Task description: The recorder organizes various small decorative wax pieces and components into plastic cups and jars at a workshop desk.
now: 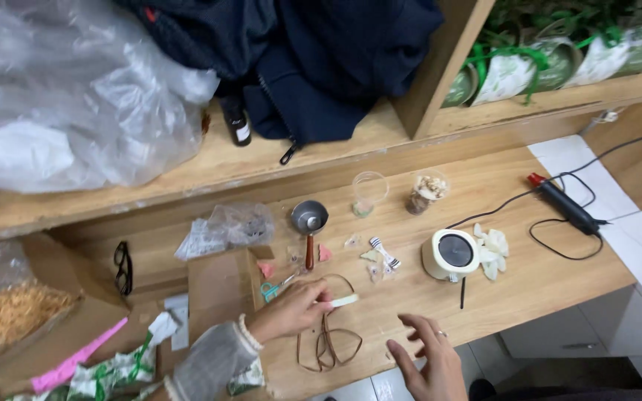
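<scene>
Fingers (319,303) pinch a strip (343,300) — cups (370,191) hold bits.

A navy jacket (313,67), a black-and-white striped ribbon (384,252) and a pink paper strip (76,360) show.

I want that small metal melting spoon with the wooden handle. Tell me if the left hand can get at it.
Probably yes: the spoon lies uncovered beyond the left hand, which already pinches a pale strip.
</scene>
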